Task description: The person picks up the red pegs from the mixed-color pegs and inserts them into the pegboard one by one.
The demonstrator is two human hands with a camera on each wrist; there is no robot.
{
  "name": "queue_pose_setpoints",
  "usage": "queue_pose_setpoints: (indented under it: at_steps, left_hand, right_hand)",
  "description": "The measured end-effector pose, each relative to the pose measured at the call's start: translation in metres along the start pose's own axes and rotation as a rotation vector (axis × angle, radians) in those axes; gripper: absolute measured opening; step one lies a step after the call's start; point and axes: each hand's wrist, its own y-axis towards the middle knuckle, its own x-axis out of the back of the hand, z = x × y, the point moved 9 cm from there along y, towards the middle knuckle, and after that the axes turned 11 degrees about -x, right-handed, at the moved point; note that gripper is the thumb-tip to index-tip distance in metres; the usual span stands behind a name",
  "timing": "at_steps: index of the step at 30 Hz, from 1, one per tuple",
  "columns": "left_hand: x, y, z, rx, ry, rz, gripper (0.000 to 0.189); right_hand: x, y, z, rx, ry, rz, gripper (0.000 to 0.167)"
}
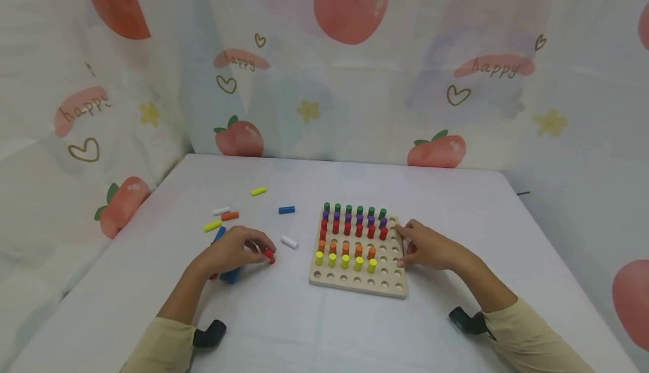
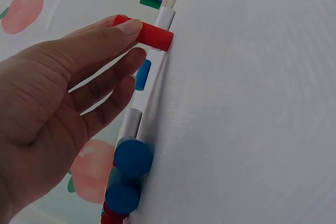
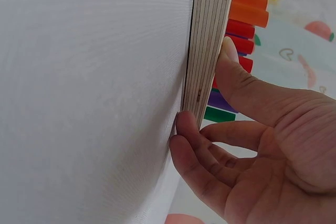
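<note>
Between thumb and fingertips, my left hand [image 1: 237,249] pinches a red peg [image 2: 156,37], which is held just over the table in the left wrist view. To the right lies a wooden pegboard [image 1: 357,288] with upright rows of green, purple, red, orange and yellow pegs. A single red peg [image 1: 323,235] stands at the left end of the row below the full red one. My right hand [image 1: 428,246] holds the board's right edge, its thumb on the top and fingers against the side, as the right wrist view shows. Blue pegs [image 2: 133,158] lie below the left hand.
Loose on the table left of the board are a white peg [image 1: 289,242], a blue peg [image 1: 286,210], a yellow peg [image 1: 258,191] and an orange peg [image 1: 230,215]. Another yellow peg [image 1: 212,226] lies near the left hand. A printed cloth [image 1: 355,91] hangs behind the table.
</note>
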Motion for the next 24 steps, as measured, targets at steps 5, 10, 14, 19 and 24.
queue_pose_setpoints:
  at_steps: [5,10,14,19,24]
  left_hand:
    - [-0.003,0.001,0.001,-0.012,-0.010,0.014,0.018]
    - [-0.006,0.002,0.000,-0.014,-0.027,0.031,0.017]
    - [-0.003,0.003,-0.003,-0.032,-0.014,0.013,0.017]
    - [-0.001,0.006,-0.004,-0.016,0.018,-0.003,0.021]
    - [0.000,0.014,-0.010,-0.028,0.036,-0.018,0.023]
  right_hand:
    - [0.000,0.000,0.001,-0.001,-0.006,-0.004,0.090]
    - [0.000,0.000,0.002,-0.002,0.002,0.000,0.090]
    - [0.000,-0.001,0.003,0.000,-0.002,-0.007,0.090]
    - [-0.001,-0.001,0.003,-0.002,-0.007,-0.008,0.090]
    - [-0.002,0.000,0.002,-0.012,-0.007,-0.007,0.090]
